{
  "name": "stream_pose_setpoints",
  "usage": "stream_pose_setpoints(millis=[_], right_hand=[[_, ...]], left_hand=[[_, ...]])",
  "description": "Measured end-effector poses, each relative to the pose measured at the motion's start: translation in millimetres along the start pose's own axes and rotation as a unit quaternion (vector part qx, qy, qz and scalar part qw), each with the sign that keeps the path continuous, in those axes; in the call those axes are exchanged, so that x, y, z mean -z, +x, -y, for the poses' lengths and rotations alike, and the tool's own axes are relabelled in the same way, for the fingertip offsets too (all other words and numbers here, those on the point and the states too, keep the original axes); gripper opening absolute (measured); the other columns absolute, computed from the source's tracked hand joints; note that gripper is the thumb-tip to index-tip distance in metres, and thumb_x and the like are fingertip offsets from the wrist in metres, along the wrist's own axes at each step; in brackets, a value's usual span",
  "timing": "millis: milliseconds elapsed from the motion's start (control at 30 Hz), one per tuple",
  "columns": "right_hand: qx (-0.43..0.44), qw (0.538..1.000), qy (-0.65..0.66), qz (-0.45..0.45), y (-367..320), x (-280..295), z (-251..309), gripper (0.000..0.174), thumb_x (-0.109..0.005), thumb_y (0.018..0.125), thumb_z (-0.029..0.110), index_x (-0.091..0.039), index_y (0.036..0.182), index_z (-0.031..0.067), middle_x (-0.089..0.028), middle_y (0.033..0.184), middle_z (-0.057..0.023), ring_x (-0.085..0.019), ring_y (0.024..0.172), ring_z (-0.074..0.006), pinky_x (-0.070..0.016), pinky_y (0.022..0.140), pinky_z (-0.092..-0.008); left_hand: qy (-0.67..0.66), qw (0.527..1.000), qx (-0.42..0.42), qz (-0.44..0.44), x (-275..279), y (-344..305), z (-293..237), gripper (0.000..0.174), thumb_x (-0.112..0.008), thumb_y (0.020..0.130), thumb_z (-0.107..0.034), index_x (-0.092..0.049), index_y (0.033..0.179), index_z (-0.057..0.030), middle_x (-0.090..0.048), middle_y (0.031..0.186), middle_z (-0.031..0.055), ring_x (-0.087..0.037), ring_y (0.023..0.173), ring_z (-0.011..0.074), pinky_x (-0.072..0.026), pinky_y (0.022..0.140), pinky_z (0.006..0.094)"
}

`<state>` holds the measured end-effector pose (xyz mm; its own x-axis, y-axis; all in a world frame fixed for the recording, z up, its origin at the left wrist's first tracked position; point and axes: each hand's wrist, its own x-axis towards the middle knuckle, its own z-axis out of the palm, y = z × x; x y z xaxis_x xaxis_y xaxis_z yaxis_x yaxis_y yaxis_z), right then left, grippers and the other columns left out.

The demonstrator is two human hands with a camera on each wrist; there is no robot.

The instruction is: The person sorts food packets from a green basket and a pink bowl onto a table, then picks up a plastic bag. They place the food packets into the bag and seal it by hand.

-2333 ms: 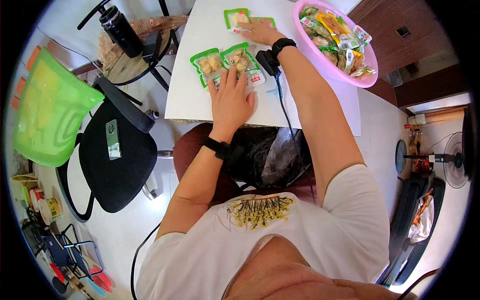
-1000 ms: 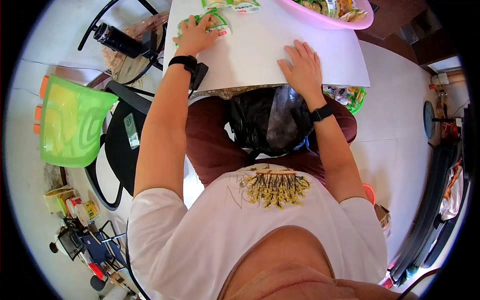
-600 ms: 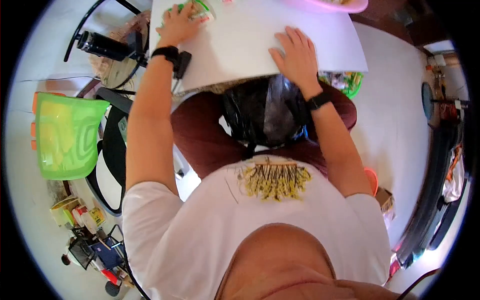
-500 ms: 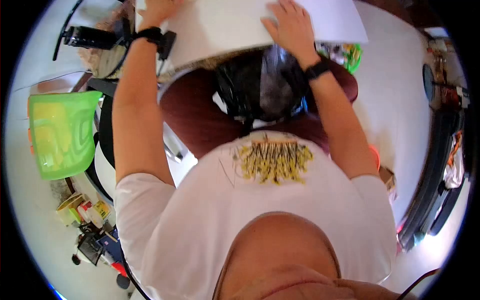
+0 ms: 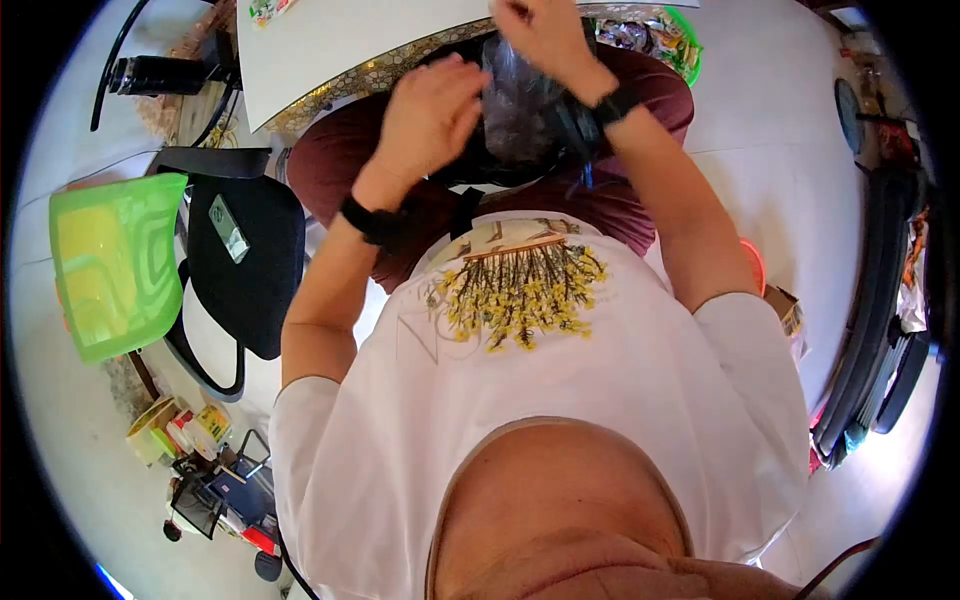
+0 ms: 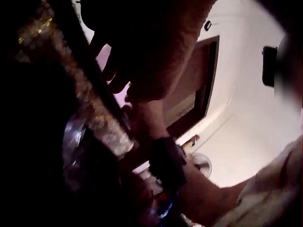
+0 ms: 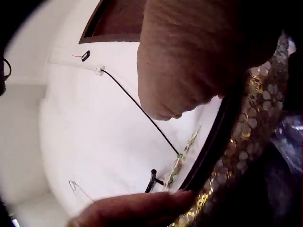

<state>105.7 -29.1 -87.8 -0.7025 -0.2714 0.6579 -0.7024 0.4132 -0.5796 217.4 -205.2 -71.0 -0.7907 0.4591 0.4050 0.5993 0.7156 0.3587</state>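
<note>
My left hand point(image 5: 430, 115) is lifted over the lap, its fingers loosely extended and nothing visible in them. The right hand point(image 5: 545, 35) hangs above the table's front edge with loosely bent fingers. In the right wrist view that hand point(image 7: 199, 61) is a large rounded shape near the patterned table edge point(image 7: 246, 118). Below both hands, a black plastic bag point(image 5: 515, 140) with a shiny greyish part sits between the thighs. On the white table point(image 5: 340, 40), a green-and-white food packet point(image 5: 268, 10) lies at the far left. The left wrist view is very dark.
A green-rimmed basket point(image 5: 692, 60) of wrapped packets stands under the table's right side. To the left is a black-seated chair point(image 5: 250, 270) with a green back point(image 5: 115, 265) and a phone point(image 5: 230, 228) on its seat. A black bottle point(image 5: 155, 76) lies beyond it.
Both hands have left the tabletop and come back toward the lap; the left hand has come off the packet. The head view has tilted down, so the pink basin is out of view.
</note>
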Motion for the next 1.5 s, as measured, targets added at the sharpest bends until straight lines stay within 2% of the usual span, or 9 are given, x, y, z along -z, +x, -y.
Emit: stream_pose_setpoints(millis=[300,600,833,1100,1200,1300,1400,1433,1500], right_hand=[[-0.149,0.963,-0.103,0.202,-83.1,-32.9,-18.2,0.039,-0.058,0.078,0.032,-0.059,0.108,0.0077,-0.054,0.109,-0.0241,-0.046,0.109,-0.0373,-0.0409,0.089,-0.0426],[-0.239,0.929,-0.024,0.282,-91.2,-37.7,-23.6,0.039,-0.058,0.078,0.035,-0.062,0.104,0.0057,-0.061,0.098,-0.0205,-0.056,0.093,-0.0374,-0.045,0.082,-0.041],[-0.285,0.925,0.249,0.027,-77.4,2.9,10.6,0.019,-0.068,0.075,0.012,-0.063,0.089,0.0,-0.064,0.08,-0.0042,-0.057,0.07,-0.0081,-0.0466,0.062,-0.0221],[-0.286,0.812,0.48,-0.167,-44.1,38.1,8.9,0.01,-0.063,0.077,-0.003,-0.06,0.085,0.0035,-0.06,0.082,-0.0027,-0.058,0.081,-0.0111,-0.0463,0.072,-0.0219],[-0.265,0.696,0.636,-0.2,-31.0,56.2,13.1,0.011,-0.06,0.077,-0.006,-0.058,0.082,0.0038,-0.061,0.083,-0.0064,-0.06,0.084,-0.0187,-0.0486,0.074,-0.0262],[-0.269,0.648,0.684,-0.197,-30.3,65.9,13.8,0.013,-0.057,0.077,-0.008,-0.055,0.082,0.0041,-0.061,0.088,-0.0119,-0.061,0.089,-0.026,-0.051,0.078,-0.0349],[-0.289,0.61,0.714,-0.185,-31.3,69.4,23.8,0.014,-0.057,0.077,-0.008,-0.054,0.081,0.0052,-0.061,0.088,-0.0129,-0.061,0.089,-0.0266,-0.0516,0.078,-0.0387],[-0.3,0.6,0.718,-0.182,-30.8,70.3,27.4,0.014,-0.057,0.078,-0.008,-0.054,0.08,0.0057,-0.061,0.088,-0.013,-0.061,0.088,-0.0268,-0.0517,0.078,-0.0399],[-0.298,0.599,0.726,-0.159,-31.2,70.8,34.3,0.014,-0.056,0.078,-0.008,-0.054,0.079,0.0062,-0.061,0.087,-0.0131,-0.061,0.087,-0.0264,-0.0515,0.078,-0.0393]], left_hand=[[0.107,0.947,0.125,0.274,-46.9,-50.1,-0.7,0.032,-0.061,0.078,-0.028,-0.06,0.107,-0.0131,-0.042,0.13,0.0099,-0.033,0.125,0.0294,-0.0251,0.097,0.0605],[0.114,0.951,0.129,0.255,-58.1,-60.4,1.6,0.035,-0.063,0.075,-0.027,-0.059,0.108,-0.0182,-0.044,0.129,0.009,-0.035,0.124,0.0303,-0.0248,0.095,0.062],[0.02,0.98,0.156,0.122,-40.1,-50.6,-9.2,0.035,-0.062,0.077,-0.027,-0.057,0.108,-0.0129,-0.049,0.123,0.0104,-0.037,0.122,0.0306,-0.0256,0.096,0.0602],[0.074,0.952,0.154,0.254,-41.1,-53.5,-14.9,0.028,-0.063,0.077,-0.026,-0.06,0.1,-0.0094,-0.049,0.122,0.0111,-0.038,0.121,0.0319,-0.0259,0.094,0.0616],[0.058,0.972,0.124,0.192,-33.0,-51.1,-19.7,0.024,-0.062,0.077,-0.022,-0.061,0.096,-0.0066,-0.054,0.115,0.0126,-0.045,0.113,0.0336,-0.0338,0.093,0.0541],[-0.101,0.971,0.175,0.126,-23.4,-32.6,-13.1,0.022,-0.059,0.081,-0.024,-0.062,0.092,-0.0057,-0.061,0.098,0.0108,-0.056,0.101,0.0266,-0.0397,0.088,0.0432],[-0.28,0.916,0.286,0.001,-11.5,-16.0,-21.1,0.026,-0.055,0.086,-0.027,-0.061,0.093,-0.0026,-0.064,0.088,0.0091,-0.06,0.089,0.0215,-0.0424,0.082,0.0343],[-0.368,0.886,0.279,-0.043,-26.1,-17.5,-3.6,0.035,-0.051,0.089,-0.033,-0.058,0.103,-0.0017,-0.062,0.1,0.0074,-0.057,0.092,0.0172,-0.0417,0.082,0.0329],[-0.569,0.749,0.336,-0.045,-2.2,3.9,-23.0,0.042,-0.044,0.092,-0.037,-0.052,0.114,-0.0018,-0.059,0.108,0.007,-0.055,0.098,0.0193,-0.0405,0.087,0.0324]])
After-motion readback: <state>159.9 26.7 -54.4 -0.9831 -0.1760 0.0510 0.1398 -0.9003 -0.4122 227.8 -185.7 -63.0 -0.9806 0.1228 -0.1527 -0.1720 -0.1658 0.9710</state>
